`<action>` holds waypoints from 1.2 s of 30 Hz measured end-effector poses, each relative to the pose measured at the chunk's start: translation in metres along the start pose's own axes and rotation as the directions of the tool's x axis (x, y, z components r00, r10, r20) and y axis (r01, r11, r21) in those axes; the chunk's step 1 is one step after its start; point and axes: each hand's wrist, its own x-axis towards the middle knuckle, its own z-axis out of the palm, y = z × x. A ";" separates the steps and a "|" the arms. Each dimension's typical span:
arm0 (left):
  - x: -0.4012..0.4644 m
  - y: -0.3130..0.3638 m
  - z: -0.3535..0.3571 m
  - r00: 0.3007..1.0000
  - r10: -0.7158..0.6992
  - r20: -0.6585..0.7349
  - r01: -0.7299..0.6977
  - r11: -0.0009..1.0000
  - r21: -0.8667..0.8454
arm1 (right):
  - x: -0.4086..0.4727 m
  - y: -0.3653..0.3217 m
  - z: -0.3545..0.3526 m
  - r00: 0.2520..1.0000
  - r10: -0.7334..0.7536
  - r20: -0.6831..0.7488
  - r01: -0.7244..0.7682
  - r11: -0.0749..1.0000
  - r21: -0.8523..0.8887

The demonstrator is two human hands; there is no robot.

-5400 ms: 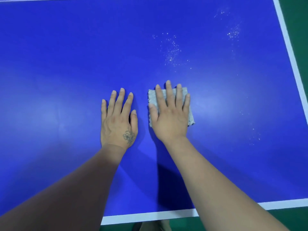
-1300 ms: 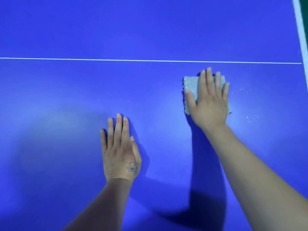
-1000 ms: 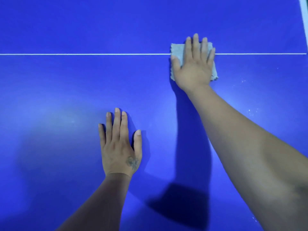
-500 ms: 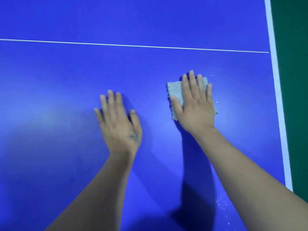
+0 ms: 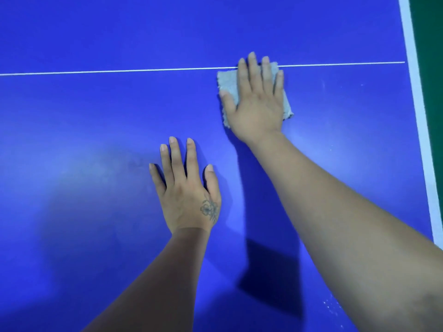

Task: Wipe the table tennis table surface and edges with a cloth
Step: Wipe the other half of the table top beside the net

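Now, cloth (image 5: pixel 227 83): folded, upper right of centre of the frame, top edge on the white line (image 5: pixel 119 71).
Right hand (image 5: pixel 257 101): flat on the cloth, fingers straight, pressing, gripping nothing.
Left hand (image 5: pixel 185 190): flat on the blue surface (image 5: pixel 72 140), lower left of the cloth, apart.
Specks (image 5: pixel 332 306): lower right, beside the right forearm; likely next.

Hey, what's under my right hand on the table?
A folded grey cloth lies flat under the right hand, its far edge reaching the thin white line. The hand covers the cloth's middle, so that part is hidden.
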 end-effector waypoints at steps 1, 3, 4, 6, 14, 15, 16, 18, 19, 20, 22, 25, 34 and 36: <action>0.000 0.000 0.001 1.000 0.000 -0.002 0.000 1.000 -0.005 | -0.012 -0.005 0.002 0.999 -0.038 -0.006 0.038 0.999 0.005; 0.000 0.000 0.002 1.000 -0.003 -0.006 0.003 1.000 -0.016 | -0.043 -0.008 0.006 0.995 -0.094 -0.022 0.094 0.996 0.009; 0.000 0.000 0.002 1.000 -0.003 -0.007 0.002 1.000 -0.018 | -0.059 -0.006 0.007 0.993 -0.112 -0.028 0.112 0.994 0.009; 0.000 0.000 0.002 1.000 0.000 -0.005 0.000 1.000 -0.022 | -0.090 0.003 0.005 0.991 -0.130 -0.025 0.131 0.991 0.018; -0.003 -0.001 0.003 1.000 -0.012 0.026 0.012 1.000 -0.012 | -0.102 0.069 -0.006 0.997 0.070 -0.037 -0.071 0.997 -0.017; -0.002 0.000 0.003 1.000 -0.014 0.027 0.015 1.000 -0.012 | -0.088 0.069 -0.006 0.992 0.120 -0.039 -0.121 0.993 -0.011; -0.002 0.000 0.003 0.999 -0.017 0.033 0.018 1.000 -0.015 | -0.076 0.065 -0.006 0.985 0.169 -0.042 -0.169 0.986 -0.007; -0.002 0.000 0.004 0.999 -0.019 0.041 0.019 1.000 -0.013 | -0.057 0.051 -0.001 0.970 0.239 -0.051 -0.240 0.971 -0.006; -0.002 0.000 0.004 0.999 -0.018 0.041 0.019 1.000 -0.013 | -0.051 0.042 0.001 0.967 0.250 -0.052 -0.251 0.968 -0.011; -0.002 0.000 0.004 0.999 -0.018 0.040 0.019 1.000 -0.015 | -0.048 0.032 0.002 0.968 0.245 -0.051 -0.247 0.969 -0.018; -0.002 -0.001 0.004 0.999 -0.019 0.037 0.020 0.999 -0.028 | -0.054 0.013 0.004 0.980 0.194 -0.047 -0.195 0.981 -0.019; -0.001 -0.001 0.004 0.999 -0.019 0.050 0.022 0.998 -0.055 | -0.083 -0.005 0.008 0.995 0.078 -0.065 -0.077 0.997 0.012; -0.001 -0.003 0.006 0.999 -0.016 0.031 0.018 0.998 -0.068 | -0.225 0.039 -0.003 1.000 0.003 -0.012 -0.003 1.000 -0.031; -0.002 -0.002 0.007 0.999 -0.012 0.035 0.014 0.998 -0.068 | -0.233 0.059 -0.007 0.998 0.057 -0.009 -0.057 0.997 -0.048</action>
